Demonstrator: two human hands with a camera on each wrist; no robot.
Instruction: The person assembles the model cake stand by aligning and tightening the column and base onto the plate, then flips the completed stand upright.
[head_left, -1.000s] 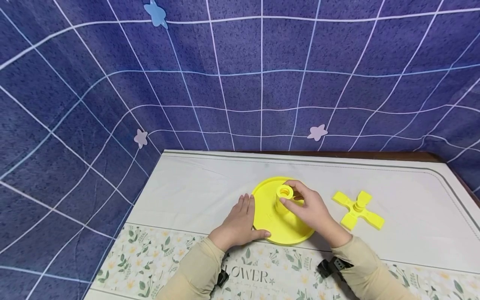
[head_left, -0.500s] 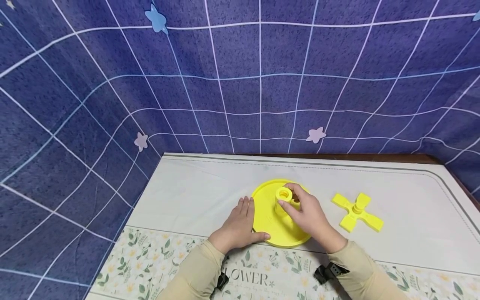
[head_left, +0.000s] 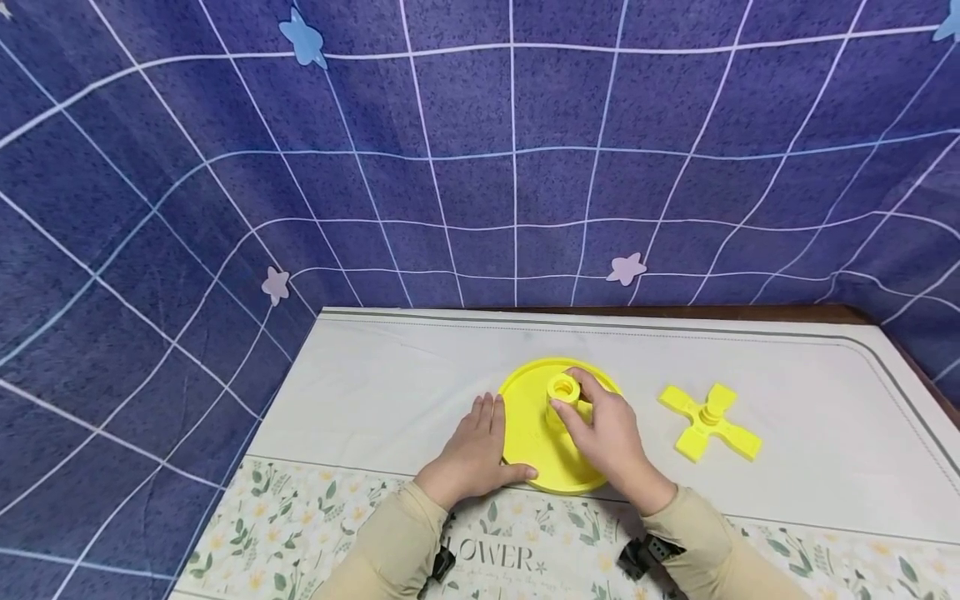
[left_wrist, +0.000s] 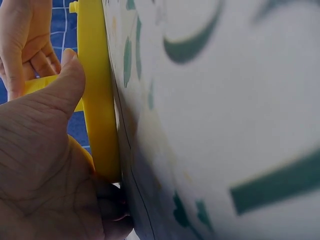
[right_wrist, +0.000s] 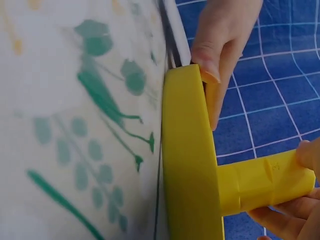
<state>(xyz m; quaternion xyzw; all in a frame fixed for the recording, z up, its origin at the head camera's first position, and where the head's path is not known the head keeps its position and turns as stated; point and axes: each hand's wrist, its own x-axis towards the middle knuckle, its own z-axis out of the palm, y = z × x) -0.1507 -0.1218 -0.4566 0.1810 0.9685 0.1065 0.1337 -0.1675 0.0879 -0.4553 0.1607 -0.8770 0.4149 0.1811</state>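
Observation:
A round yellow tray with a low raised rim lies on the table. Upright on it, near the middle, stands a yellow hollow cylinder, its open top showing an inner thread. My right hand pinches the cylinder near its top between thumb and fingers; in the right wrist view the cylinder meets the tray's face. At the tray's left edge my left hand lies with straight fingers along the rim, its thumb over the front edge. The left wrist view shows that thumb against the tray's side.
To the right of the tray lies a yellow four-armed cross piece with a threaded stud at its centre. A white tablecloth with a floral band covers the table. Behind and to the left hangs a blue grid-patterned curtain with stars.
My right hand has turned round the cylinder, its wrist swinging left and toward me. The left hand keeps its place on the rim. The head view has shifted slightly.

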